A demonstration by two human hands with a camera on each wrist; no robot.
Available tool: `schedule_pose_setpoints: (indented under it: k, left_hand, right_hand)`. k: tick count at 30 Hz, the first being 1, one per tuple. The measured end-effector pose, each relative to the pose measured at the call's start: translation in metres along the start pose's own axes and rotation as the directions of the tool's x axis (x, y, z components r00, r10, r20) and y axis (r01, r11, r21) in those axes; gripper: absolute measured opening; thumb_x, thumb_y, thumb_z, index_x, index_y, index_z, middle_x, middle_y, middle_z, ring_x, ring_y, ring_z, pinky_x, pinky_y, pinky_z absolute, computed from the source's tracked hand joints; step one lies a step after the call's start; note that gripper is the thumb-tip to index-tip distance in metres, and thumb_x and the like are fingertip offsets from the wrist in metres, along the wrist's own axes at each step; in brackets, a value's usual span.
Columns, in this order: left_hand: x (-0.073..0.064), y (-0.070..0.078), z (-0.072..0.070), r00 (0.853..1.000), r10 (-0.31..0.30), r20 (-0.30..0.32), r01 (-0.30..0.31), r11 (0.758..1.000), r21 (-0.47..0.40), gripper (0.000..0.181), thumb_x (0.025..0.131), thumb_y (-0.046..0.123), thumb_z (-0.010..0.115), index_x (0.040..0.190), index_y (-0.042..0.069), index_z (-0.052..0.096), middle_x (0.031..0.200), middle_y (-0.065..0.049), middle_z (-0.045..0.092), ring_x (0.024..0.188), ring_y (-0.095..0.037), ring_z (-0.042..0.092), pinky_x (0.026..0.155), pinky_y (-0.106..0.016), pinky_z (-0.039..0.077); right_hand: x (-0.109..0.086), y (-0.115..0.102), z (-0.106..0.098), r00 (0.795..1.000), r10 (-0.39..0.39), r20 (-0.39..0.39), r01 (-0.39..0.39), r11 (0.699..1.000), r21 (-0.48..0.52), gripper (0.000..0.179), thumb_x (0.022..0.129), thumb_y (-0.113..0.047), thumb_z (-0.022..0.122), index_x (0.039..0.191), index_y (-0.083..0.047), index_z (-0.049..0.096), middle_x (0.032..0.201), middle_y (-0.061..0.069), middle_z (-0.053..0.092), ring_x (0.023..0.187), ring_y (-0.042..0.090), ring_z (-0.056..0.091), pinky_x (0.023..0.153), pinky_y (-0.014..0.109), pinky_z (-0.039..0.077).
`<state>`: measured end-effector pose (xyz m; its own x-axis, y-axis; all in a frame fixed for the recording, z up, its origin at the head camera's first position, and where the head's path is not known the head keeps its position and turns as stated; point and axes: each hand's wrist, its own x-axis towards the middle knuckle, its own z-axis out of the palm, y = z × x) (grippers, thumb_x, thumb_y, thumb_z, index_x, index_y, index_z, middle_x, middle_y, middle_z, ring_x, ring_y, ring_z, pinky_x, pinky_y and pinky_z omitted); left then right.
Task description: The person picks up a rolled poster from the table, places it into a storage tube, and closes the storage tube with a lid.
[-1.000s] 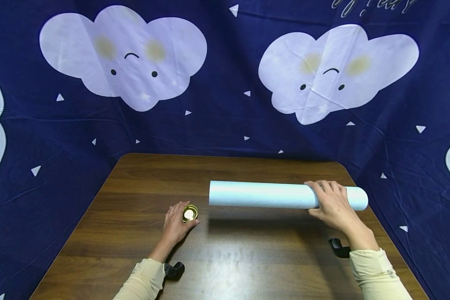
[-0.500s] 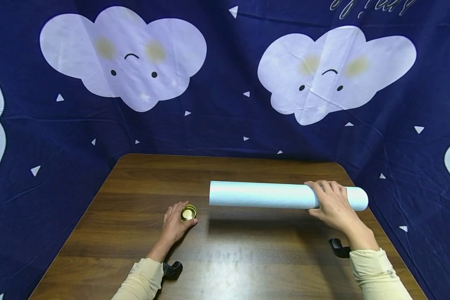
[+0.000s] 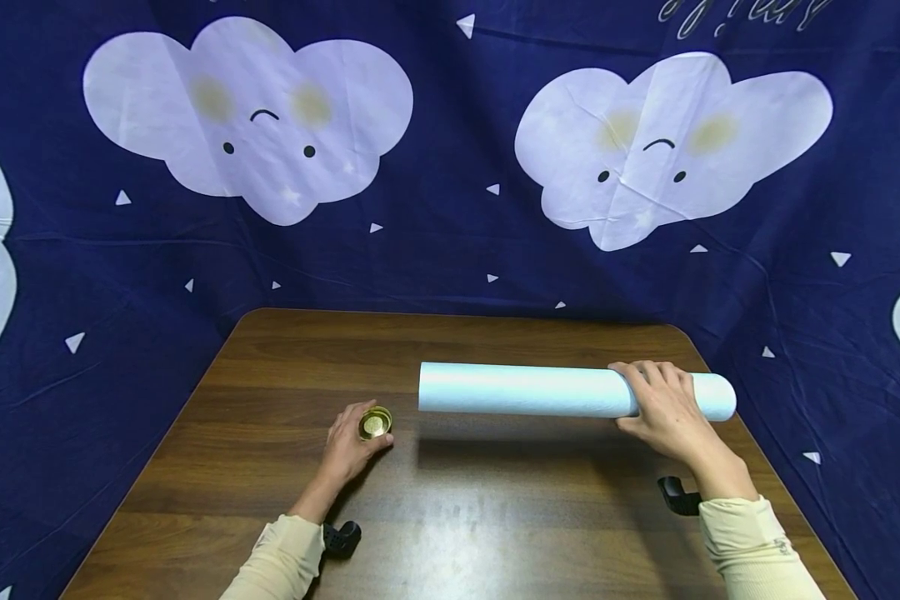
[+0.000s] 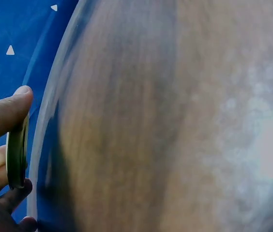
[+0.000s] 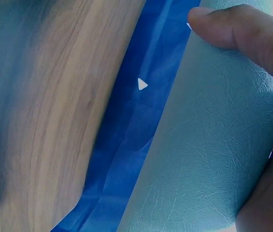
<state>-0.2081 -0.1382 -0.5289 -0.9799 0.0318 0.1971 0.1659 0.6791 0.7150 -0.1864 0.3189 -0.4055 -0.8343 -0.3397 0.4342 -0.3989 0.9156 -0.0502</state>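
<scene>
A long pale blue tube [image 3: 521,389] is held nearly level above the table in the head view, its left end pointing toward the table's middle. My right hand [image 3: 666,410] grips it from above near its right end. The right wrist view gives a close look at the tube's finely creased surface [image 5: 209,125], with the thumb along one side. Left of the tube and apart from it, my left hand [image 3: 351,443] pinches a small round gold cap [image 3: 375,423] between thumb and fingers. In the left wrist view the cap [image 4: 16,157] appears edge-on.
Beneath both hands is a brown wooden table [image 3: 450,500] with rounded far corners. A dark blue cloth [image 3: 457,250] printed with clouds and triangles hangs behind it. Black curved mounts stick out at the left wrist [image 3: 342,540] and right wrist [image 3: 678,497].
My left hand has shifted slightly left with the cap, and the cap's inside looks less bright. The right hand and the tube have stayed put.
</scene>
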Motion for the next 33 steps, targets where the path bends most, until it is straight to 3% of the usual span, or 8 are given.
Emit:
schedule_pose_setpoints:
  k: [11,17,26,33]
  left_hand:
    - [0.002,0.014,-0.016,0.998,-0.013,-0.064,0.007,0.996,-0.089,0.064,0.074,0.018,0.078,0.130,0.002,0.051,0.129,-0.020,0.053,0.123,-0.040,0.045,0.099,-0.058,0.032]
    - [0.004,0.021,-0.027,0.996,-0.029,-0.088,0.015,0.988,-0.151,0.065,0.074,0.015,0.078,0.132,0.001,0.049,0.130,-0.021,0.051,0.125,-0.039,0.044,0.104,-0.056,0.032]
    - [0.006,0.033,-0.042,0.995,-0.073,-0.073,0.050,0.962,-0.269,0.067,0.078,0.016,0.076,0.137,0.006,0.046,0.136,-0.018,0.048,0.128,-0.036,0.044,0.109,-0.051,0.032]
    - [0.006,0.043,-0.052,0.993,-0.091,-0.077,0.057,0.927,-0.370,0.066,0.078,0.015,0.076,0.137,0.009,0.046,0.136,-0.016,0.047,0.129,-0.032,0.042,0.111,-0.046,0.029]
  right_hand:
    - [0.000,0.000,0.000,1.000,-0.006,-0.008,0.006,1.000,-0.008,0.078,0.055,-0.019,0.084,0.124,-0.012,0.050,0.106,0.018,0.058,0.099,0.042,0.048,0.086,0.058,0.031]
    - [0.000,0.000,0.000,1.000,-0.012,-0.018,0.012,1.000,-0.012,0.077,0.055,-0.019,0.084,0.124,-0.011,0.050,0.105,0.018,0.058,0.098,0.042,0.048,0.086,0.058,0.031]
    - [0.001,0.000,0.000,1.000,-0.014,-0.017,0.013,1.000,-0.015,0.077,0.055,-0.019,0.084,0.124,-0.012,0.050,0.105,0.018,0.058,0.098,0.042,0.048,0.085,0.059,0.032]
    - [0.001,0.000,0.000,1.000,-0.016,-0.018,0.016,1.000,-0.010,0.077,0.055,-0.019,0.084,0.124,-0.012,0.050,0.105,0.017,0.058,0.098,0.041,0.048,0.085,0.058,0.031]
